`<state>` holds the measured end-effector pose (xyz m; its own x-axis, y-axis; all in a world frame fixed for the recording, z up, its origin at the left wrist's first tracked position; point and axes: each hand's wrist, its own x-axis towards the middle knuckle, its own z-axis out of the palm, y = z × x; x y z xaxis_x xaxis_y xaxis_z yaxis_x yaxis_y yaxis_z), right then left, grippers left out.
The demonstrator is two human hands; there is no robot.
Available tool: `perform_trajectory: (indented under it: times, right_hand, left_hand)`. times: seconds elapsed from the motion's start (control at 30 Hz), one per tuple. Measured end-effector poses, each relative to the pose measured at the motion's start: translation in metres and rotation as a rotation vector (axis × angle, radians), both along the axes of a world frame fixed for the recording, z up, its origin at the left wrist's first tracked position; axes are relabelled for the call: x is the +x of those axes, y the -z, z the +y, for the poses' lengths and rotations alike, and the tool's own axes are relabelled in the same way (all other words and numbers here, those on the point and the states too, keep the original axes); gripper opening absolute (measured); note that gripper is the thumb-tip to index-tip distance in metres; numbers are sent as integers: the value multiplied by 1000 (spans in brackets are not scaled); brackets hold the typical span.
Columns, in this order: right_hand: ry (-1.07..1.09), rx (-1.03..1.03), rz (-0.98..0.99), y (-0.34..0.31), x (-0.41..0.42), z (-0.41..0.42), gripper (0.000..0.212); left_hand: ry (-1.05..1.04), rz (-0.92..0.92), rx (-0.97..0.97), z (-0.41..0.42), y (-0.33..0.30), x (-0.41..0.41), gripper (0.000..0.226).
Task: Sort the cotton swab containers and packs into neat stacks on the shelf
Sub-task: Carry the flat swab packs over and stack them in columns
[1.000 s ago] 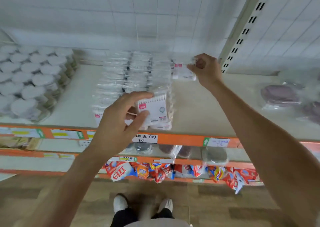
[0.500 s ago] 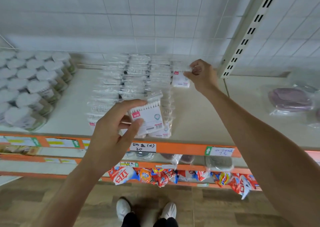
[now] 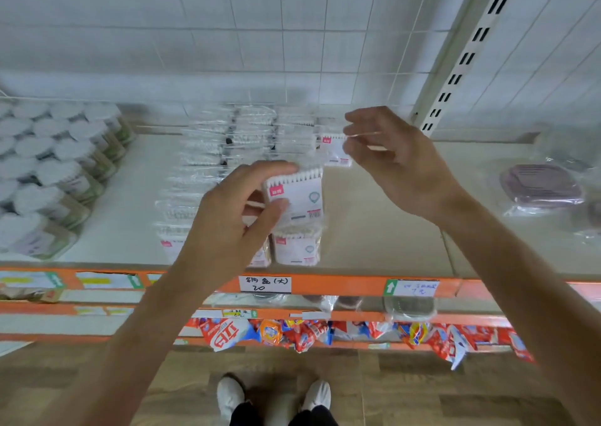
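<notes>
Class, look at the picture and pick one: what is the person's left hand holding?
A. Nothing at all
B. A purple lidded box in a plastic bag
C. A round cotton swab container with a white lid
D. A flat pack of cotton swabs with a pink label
D: the left hand grips a flat cotton swab pack with a pink label, thumb across its front, above the packs at the shelf's front edge.
</notes>
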<state>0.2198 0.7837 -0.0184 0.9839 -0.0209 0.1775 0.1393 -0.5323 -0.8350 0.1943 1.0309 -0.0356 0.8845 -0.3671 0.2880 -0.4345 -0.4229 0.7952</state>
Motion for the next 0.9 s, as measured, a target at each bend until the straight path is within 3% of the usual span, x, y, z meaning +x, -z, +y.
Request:
perform_trajectory:
  times: [0.1, 0.4, 0.57, 0.9]
  right_hand:
    - [-150, 35, 82, -4, -30, 5, 38]
    - [70, 68, -102, 6, -18, -11, 27]
    - [202, 26, -70, 12, 19, -33, 24]
    - [273, -18, 1, 47, 71, -28, 20]
  left_hand:
    - [75, -36, 37, -15, -5, 17, 36]
    - [175, -34, 56, -52, -3, 42, 47]
    - [98, -197, 289, -47, -6, 67, 66]
    - [78, -157, 383, -33, 2, 75, 61]
